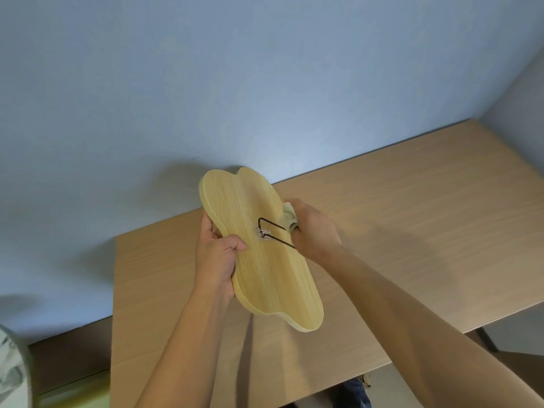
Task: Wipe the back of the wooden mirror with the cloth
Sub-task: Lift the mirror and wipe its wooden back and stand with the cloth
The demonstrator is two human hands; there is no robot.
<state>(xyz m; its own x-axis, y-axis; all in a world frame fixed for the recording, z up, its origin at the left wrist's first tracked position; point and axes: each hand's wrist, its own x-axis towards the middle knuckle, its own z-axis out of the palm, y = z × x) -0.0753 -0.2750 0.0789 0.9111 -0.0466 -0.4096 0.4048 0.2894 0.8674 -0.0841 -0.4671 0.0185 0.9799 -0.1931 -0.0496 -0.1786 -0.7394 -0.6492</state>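
The wooden mirror (259,260) is a wavy, cloud-shaped board of light wood, held above the table with its back toward me and tilted. A black wire stand (272,231) is clipped at the middle of the back. My left hand (217,257) grips the mirror's left edge, thumb on the back. My right hand (312,228) is closed around a bunched pale green cloth (290,217), pressed against the mirror's right edge beside the wire stand. The mirror's glass side is hidden.
A light wooden table (412,225) lies under the hands, pushed against a blue wall (235,83). A black table leg (488,338) shows at the right. Pale fabric (11,369) sits at the lower left corner.
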